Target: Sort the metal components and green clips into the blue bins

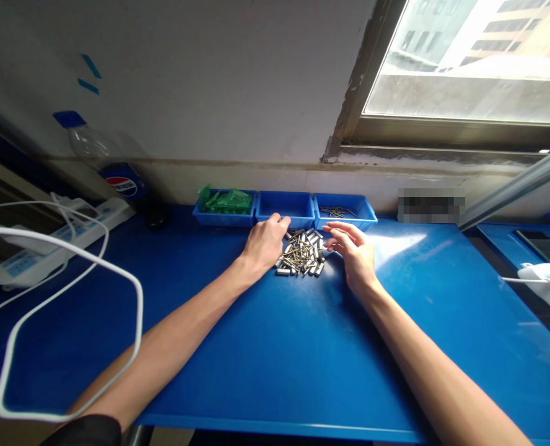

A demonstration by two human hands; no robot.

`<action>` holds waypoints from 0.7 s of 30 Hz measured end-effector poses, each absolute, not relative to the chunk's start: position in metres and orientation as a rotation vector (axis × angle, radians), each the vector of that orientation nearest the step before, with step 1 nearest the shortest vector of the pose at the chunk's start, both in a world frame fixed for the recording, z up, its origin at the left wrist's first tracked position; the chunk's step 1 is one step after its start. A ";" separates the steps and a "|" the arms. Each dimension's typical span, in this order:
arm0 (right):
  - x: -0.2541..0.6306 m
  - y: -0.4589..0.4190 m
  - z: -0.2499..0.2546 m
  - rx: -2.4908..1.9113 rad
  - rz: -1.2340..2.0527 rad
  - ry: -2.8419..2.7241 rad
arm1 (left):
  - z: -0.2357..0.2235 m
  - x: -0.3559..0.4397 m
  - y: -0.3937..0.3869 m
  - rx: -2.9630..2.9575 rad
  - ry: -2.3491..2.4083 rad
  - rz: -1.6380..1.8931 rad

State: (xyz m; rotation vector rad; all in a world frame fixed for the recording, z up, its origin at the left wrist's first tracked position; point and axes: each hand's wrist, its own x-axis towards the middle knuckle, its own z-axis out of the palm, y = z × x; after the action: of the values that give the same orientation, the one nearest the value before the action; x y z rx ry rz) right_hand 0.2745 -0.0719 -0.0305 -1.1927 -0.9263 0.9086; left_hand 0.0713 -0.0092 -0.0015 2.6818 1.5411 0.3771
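Observation:
A heap of several small metal parts and brass-coloured screws [301, 253] lies on the blue table [275, 353], just in front of three small blue bins. My left hand [266, 240] rests on the heap's left edge with fingers curled loosely, reaching toward the empty middle bin [285, 207]. My right hand [352, 249] hovers at the heap's right side, fingers stretched apart and holding nothing.
The left bin [225, 206] holds green plastic pieces; the right bin [344, 212] holds a few thin metal pins. A plastic bottle [112, 164] and a white power strip [56, 238] with looping cable [70, 291] lie left. A phone [542, 244] and white device [547, 275] sit right.

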 end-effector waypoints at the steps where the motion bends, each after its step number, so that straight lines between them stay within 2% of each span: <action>1: 0.275 -0.072 -0.031 -1.196 0.907 -0.933 | 0.001 0.070 -0.009 2.680 1.525 0.418; 7: 0.274 -0.073 -0.028 -1.244 0.945 -1.019 | 0.020 0.064 -0.008 2.594 1.086 0.775; 12: 0.268 -0.075 -0.028 -1.214 1.084 -1.091 | 0.023 0.064 -0.012 2.586 0.743 0.792; 18: 0.268 -0.077 -0.027 -1.215 1.082 -1.152 | 0.020 0.065 -0.015 2.594 0.679 0.823; 21: 0.271 -0.070 -0.022 -1.247 0.960 -1.079 | 0.019 0.063 -0.012 2.586 0.777 0.850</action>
State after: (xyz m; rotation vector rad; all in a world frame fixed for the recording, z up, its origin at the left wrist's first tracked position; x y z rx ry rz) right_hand 0.2711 -0.0703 -0.0224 -1.2466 -1.0789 0.9604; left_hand 0.0627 -0.0123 0.0190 2.5858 0.7772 0.8504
